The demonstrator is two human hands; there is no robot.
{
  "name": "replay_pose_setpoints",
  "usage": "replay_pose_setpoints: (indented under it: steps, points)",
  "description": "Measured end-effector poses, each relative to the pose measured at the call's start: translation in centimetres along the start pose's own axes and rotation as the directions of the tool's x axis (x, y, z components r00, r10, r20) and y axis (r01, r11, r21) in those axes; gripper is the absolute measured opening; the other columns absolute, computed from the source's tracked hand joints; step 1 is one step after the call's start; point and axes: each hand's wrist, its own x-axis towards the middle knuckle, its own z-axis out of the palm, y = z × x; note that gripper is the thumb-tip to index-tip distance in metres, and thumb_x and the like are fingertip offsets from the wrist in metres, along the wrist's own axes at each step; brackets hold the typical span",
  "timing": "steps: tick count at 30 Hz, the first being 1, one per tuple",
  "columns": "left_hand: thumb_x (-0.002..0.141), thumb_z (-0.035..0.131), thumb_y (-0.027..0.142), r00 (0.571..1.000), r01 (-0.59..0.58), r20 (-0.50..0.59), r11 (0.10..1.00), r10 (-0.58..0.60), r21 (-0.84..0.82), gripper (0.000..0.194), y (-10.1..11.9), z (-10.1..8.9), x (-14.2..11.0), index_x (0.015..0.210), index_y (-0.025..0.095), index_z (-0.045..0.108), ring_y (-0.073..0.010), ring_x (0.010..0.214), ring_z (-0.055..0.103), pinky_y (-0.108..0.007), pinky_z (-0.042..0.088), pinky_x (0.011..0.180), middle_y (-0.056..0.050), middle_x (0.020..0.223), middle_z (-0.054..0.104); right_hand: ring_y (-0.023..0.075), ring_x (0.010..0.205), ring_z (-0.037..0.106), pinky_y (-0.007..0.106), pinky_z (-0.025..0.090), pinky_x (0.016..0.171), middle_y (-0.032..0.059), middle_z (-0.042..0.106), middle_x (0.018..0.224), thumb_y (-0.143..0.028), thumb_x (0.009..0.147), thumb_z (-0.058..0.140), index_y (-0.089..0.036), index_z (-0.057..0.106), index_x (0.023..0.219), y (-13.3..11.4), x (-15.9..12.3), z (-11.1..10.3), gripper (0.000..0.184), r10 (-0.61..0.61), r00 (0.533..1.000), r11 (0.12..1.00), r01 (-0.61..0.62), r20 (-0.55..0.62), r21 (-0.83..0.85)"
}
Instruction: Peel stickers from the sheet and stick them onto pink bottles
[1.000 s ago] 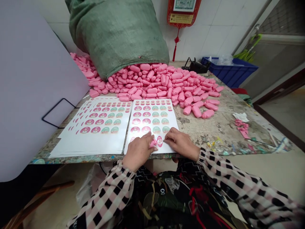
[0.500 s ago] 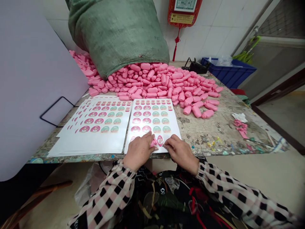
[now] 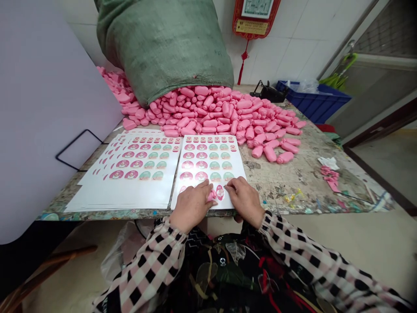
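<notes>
A sheet of stickers (image 3: 211, 161) with pink and green printed labels lies at the table's front edge. Over its lower part, my left hand (image 3: 192, 202) is closed round a small pink plastic bottle (image 3: 211, 195), mostly covered by the fingers. Just right of the bottle is an oval pink sticker (image 3: 220, 192). My right hand (image 3: 246, 201) rests at the sheet's lower right, thumb and fingers pinched together beside that sticker. Whatever those fingertips hold is too small to make out.
A fanned stack of sticker sheets (image 3: 120, 191) lies to the left. Behind is a heap of pink bottles (image 3: 215, 113) spilling from a green sack (image 3: 166, 43). A blue crate (image 3: 321, 104) stands at back right. A pale panel (image 3: 48, 108) rises at left.
My right hand has shifted slightly up and left, its fingers now over the sheet's edge. My left hand keeps hold of the pink bottle. The view has shifted a little.
</notes>
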Motion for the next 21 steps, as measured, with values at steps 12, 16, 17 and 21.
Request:
replay_pose_setpoints:
  steps: [12, 16, 17, 21]
  points:
    - [0.08, 0.053, 0.04, 1.0, -0.03, 0.007, 1.0, 0.03, 0.004, 0.047, 0.0, -0.2, 0.0, 0.126, 0.027, 0.049, -0.0289, 0.113, 0.051, -0.04, 0.04, 0.089, -0.006, 0.139, 0.042, 0.0139, 0.079, 0.054, 0.025, 0.032, 0.062, 0.001, 0.058, 0.09, -0.036, 0.087, 0.045, -0.023, 0.058, 0.087, 0.6, 1.4, -1.0, 0.018, -0.086, 0.993, 0.996, 0.085, 0.082, 0.027]
    - [0.078, 0.054, 0.042, 0.999, -0.023, 0.035, 0.999, 0.022, 0.042, 0.052, -0.2, -0.2, 0.3, 0.128, 0.028, 0.046, -0.0289, 0.111, 0.053, -0.038, 0.042, 0.086, -0.004, 0.142, 0.037, 0.013, 0.076, 0.054, 0.025, 0.031, 0.061, 0.0006, 0.058, 0.089, -0.04, 0.087, 0.045, -0.023, 0.059, 0.087, 0.7, 1.3, -1.2, 0.022, -0.11, 0.99, 0.993, 0.106, 0.086, 0.048]
    - [0.078, 0.055, 0.043, 0.999, -0.026, 0.043, 0.998, 0.024, 0.049, 0.054, -0.3, -0.2, 0.5, 0.129, 0.028, 0.045, -0.0288, 0.111, 0.053, -0.038, 0.042, 0.086, -0.004, 0.143, 0.036, 0.0129, 0.076, 0.054, 0.025, 0.031, 0.061, 0.0005, 0.058, 0.088, -0.041, 0.087, 0.045, -0.023, 0.059, 0.087, 0.6, 1.2, -1.3, 0.023, -0.113, 0.99, 0.993, 0.11, 0.081, 0.044]
    - [0.076, 0.055, 0.046, 0.996, -0.035, 0.082, 0.997, 0.029, 0.071, 0.057, -0.3, -0.4, 1.0, 0.13, 0.028, 0.044, -0.0268, 0.112, 0.052, -0.036, 0.044, 0.084, -0.003, 0.144, 0.034, 0.0118, 0.072, 0.053, 0.025, 0.028, 0.057, -0.0006, 0.058, 0.088, -0.045, 0.085, 0.047, -0.023, 0.06, 0.083, 0.3, 1.1, -1.2, 0.025, -0.104, 0.993, 0.994, 0.103, 0.052, 0.019]
